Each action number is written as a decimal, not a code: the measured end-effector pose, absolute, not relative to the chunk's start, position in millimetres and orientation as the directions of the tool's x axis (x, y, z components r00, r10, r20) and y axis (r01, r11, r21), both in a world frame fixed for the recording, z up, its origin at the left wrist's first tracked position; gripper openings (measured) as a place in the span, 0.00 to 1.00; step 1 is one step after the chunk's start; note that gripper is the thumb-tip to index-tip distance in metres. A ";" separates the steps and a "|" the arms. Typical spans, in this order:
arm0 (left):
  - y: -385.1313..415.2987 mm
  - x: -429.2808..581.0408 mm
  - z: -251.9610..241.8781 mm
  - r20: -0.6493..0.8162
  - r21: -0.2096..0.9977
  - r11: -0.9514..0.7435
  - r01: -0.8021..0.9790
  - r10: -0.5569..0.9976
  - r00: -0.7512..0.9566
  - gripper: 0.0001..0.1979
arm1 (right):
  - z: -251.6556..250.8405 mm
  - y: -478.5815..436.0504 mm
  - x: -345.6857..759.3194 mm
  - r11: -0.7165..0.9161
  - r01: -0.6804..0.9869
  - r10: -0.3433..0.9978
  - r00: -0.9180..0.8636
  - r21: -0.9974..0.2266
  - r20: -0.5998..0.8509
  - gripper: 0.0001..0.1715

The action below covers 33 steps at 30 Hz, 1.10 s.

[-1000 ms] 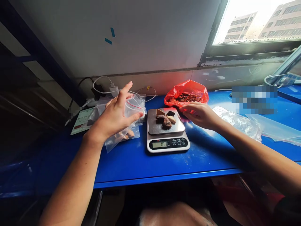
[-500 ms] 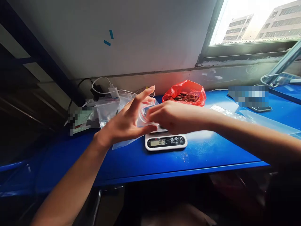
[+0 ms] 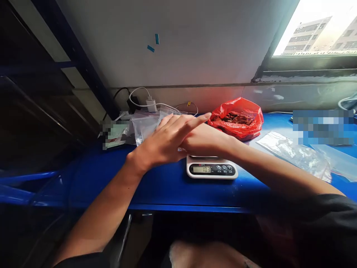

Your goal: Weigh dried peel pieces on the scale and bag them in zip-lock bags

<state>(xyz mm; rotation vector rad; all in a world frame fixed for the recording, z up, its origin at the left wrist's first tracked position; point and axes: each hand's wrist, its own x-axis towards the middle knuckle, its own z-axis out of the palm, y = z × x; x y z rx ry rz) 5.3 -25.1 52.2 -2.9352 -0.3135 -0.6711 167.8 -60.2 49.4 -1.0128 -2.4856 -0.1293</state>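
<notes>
My left hand lies over the fingers of my right hand, its index finger stretched out to the right. Just behind and above a white digital scale, the two hands overlap. My right fingers are hidden behind the left hand, so what they hold does not show. The clear zip bag that stood between the hands is now almost wholly covered. The scale's display reads about 10.3. Beyond my right wrist, a red plastic bag stands open with dark reddish-brown pieces inside.
More clear zip bags lie left of my hands, near a white charger plug and cables. A clear bag with shiny contents rests on the blue table at right. A wall with a window stands behind.
My view has turned left, so things sit further right. My left hand, spread around the zip bag's mouth before, now covers my right fingers. The display went from about 10.2 to 10.3.
</notes>
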 end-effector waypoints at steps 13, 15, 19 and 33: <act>-14.5 4.2 45.8 0.631 0.033 -0.961 0.276 0.234 0.740 0.43 | 66.3 -83.0 186.4 0.727 0.686 0.588 -0.604 -0.024 0.538 0.14; -11.8 4.5 45.0 0.658 0.087 -0.938 0.337 0.308 0.687 0.44 | 60.0 -91.1 208.7 0.684 0.726 0.594 -0.492 -0.077 0.637 0.12; -8.1 5.6 43.8 0.669 0.129 -0.930 0.344 0.337 0.662 0.44 | 29.5 -106.1 260.3 0.465 0.855 0.693 -0.191 -0.228 0.695 0.13; -11.4 10.5 36.4 0.622 0.174 -0.943 0.282 0.327 0.711 0.46 | 0.4 -102.6 253.0 0.341 0.904 0.878 -0.208 -0.257 0.431 0.12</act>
